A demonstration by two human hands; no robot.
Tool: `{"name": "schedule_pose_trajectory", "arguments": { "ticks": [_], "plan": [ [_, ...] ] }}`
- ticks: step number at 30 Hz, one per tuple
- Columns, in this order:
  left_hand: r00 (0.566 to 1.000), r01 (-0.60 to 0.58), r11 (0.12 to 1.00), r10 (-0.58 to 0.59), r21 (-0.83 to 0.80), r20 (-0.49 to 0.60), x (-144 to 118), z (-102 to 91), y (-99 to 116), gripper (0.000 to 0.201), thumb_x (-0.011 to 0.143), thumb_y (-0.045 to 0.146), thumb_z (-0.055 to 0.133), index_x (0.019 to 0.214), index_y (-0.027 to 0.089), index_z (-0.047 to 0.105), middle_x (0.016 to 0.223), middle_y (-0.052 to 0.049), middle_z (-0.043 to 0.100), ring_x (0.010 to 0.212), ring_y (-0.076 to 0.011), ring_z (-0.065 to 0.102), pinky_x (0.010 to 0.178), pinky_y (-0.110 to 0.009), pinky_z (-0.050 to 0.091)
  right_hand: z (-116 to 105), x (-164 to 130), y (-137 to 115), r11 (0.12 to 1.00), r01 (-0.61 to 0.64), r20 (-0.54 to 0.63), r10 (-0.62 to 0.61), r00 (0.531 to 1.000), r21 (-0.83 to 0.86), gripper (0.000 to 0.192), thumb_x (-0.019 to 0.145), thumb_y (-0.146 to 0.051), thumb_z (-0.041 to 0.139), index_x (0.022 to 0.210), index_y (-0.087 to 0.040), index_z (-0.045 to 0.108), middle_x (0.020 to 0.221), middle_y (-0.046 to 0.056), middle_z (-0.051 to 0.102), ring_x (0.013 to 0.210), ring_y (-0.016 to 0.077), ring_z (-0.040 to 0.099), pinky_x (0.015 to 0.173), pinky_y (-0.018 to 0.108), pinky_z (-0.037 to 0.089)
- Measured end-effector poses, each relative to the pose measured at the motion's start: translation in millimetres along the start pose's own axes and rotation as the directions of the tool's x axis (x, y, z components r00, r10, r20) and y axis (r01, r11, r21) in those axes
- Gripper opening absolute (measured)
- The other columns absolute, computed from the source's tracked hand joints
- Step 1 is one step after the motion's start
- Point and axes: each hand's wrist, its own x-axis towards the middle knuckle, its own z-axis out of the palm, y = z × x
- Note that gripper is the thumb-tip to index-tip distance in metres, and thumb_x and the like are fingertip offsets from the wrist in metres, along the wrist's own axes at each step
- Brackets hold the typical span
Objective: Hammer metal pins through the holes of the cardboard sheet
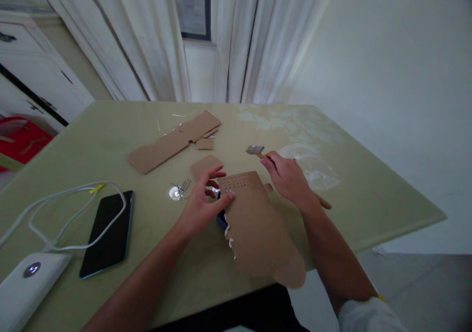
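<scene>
A small hammer (255, 150) is being gripped by its wooden handle in the right hand (289, 179), head resting near the counter (368, 194) surface. The left hand (202, 204), fingers loosely curled, is being pressed on the left edge of a perforated cardboard piece (254, 224) lying at the counter's near edge. Nails (182, 189) are lying just left of it

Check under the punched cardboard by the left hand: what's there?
A blue edge shows under the cardboard below the left hand, with white bits along its left edge. The sheet covers the rest, so what the blue thing is can't be told.
</scene>
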Motion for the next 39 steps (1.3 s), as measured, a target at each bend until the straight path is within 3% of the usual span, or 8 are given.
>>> {"name": "schedule_pose_trajectory", "arguments": {
  "ticks": [5, 11, 16, 25, 31, 35, 37, 39],
  "plan": [
    [0.998, 0.052, 0.995, -0.055, -0.082, -0.036, 2, -3.4, 2, 0.055, 0.095, 0.045, 0.075, 0.146, 0.025, 0.063, 0.135, -0.012, 0.074, 0.1, -0.0201, 0.069, 0.081, -0.034, 0.06, 30, 2, 15, 0.992, -0.12, -0.034, 0.118, 0.992, -0.037, 0.048, 0.116, -0.052, 0.035, 0.118, -0.018, 0.069, 0.099, 0.012, 0.08, 0.085, 0.0269, 0.072, 0.07, 0.032, 0.037],
    [0.978, 0.167, 0.977, -0.181, -0.131, -0.106, 2, -2.2, 2, 0.041, 0.091, 0.055, 0.077, 0.114, 0.02, 0.08, 0.102, -0.008, 0.083, 0.089, -0.0214, 0.076, 0.079, -0.034, 0.062, 35, 1, 26, 0.978, -0.208, -0.046, 0.209, 0.977, 0.025, 0.045, 0.113, -0.05, 0.043, 0.123, -0.017, 0.071, 0.112, 0.017, 0.082, 0.097, 0.0309, 0.075, 0.079, 0.036, 0.046],
    [0.968, 0.199, 0.963, -0.222, -0.181, -0.114, 1, -4.9, 7, 0.042, 0.083, 0.054, 0.087, 0.107, 0.02, 0.085, 0.101, -0.009, 0.086, 0.092, -0.024, 0.08, 0.087, -0.038, 0.065, 33, 1, 27, 0.971, -0.238, 0.015, 0.238, 0.971, 0.013, 0.044, 0.113, -0.05, 0.044, 0.123, -0.017, 0.072, 0.114, 0.018, 0.081, 0.104, 0.0342, 0.075, 0.083, 0.039, 0.048],
    [0.954, 0.271, 0.934, -0.293, -0.234, -0.062, 6, -14.4, 12, 0.046, 0.072, 0.058, 0.095, 0.099, 0.021, 0.088, 0.093, -0.009, 0.086, 0.085, -0.0237, 0.079, 0.082, -0.036, 0.066, 41, 4, 29, 0.961, -0.262, 0.12, 0.272, 0.955, -0.091, 0.044, 0.113, -0.048, 0.044, 0.127, -0.016, 0.071, 0.114, 0.017, 0.082, 0.105, 0.0351, 0.076, 0.081, 0.039, 0.047],
    [0.96, 0.262, 0.935, -0.278, -0.239, -0.037, 7, -14.5, 9, 0.05, 0.076, 0.06, 0.092, 0.108, 0.021, 0.087, 0.101, -0.009, 0.085, 0.091, -0.0218, 0.077, 0.086, -0.033, 0.063, 53, 4, 31, 0.96, -0.242, 0.134, 0.261, 0.956, -0.14, 0.038, 0.113, -0.046, 0.047, 0.124, -0.02, 0.072, 0.113, 0.014, 0.083, 0.105, 0.0337, 0.075, 0.079, 0.037, 0.046],
    [0.948, 0.154, 0.953, -0.217, -0.262, -0.231, 14, -28.8, 5, 0.047, 0.086, 0.058, 0.084, 0.116, 0.022, 0.083, 0.109, -0.008, 0.082, 0.086, -0.0164, 0.072, 0.08, -0.028, 0.059, 57, 3, 30, 0.961, -0.236, 0.153, 0.258, 0.954, -0.143, 0.037, 0.114, -0.046, 0.046, 0.125, -0.021, 0.07, 0.114, 0.014, 0.082, 0.107, 0.0349, 0.075, 0.079, 0.037, 0.044],
    [0.902, 0.12, 0.959, -0.213, -0.257, -0.375, 19, -42.7, 3, 0.046, 0.086, 0.055, 0.082, 0.116, 0.021, 0.082, 0.107, -0.007, 0.081, 0.08, -0.0144, 0.068, 0.075, -0.026, 0.056, 59, 3, 29, 0.963, -0.233, 0.161, 0.254, 0.954, -0.138, 0.036, 0.114, -0.046, 0.046, 0.127, -0.021, 0.069, 0.115, 0.014, 0.082, 0.108, 0.0349, 0.075, 0.079, 0.037, 0.044],
    [0.866, 0.152, 0.979, -0.198, -0.135, -0.459, 24, -58.2, 1, 0.046, 0.082, 0.054, 0.081, 0.115, 0.021, 0.08, 0.1, -0.006, 0.079, 0.077, -0.016, 0.066, 0.069, -0.027, 0.053, 61, 3, 29, 0.964, -0.23, 0.167, 0.251, 0.954, -0.133, 0.035, 0.114, -0.046, 0.047, 0.128, -0.021, 0.068, 0.115, 0.014, 0.082, 0.107, 0.0347, 0.075, 0.079, 0.037, 0.043]
  ]
}}
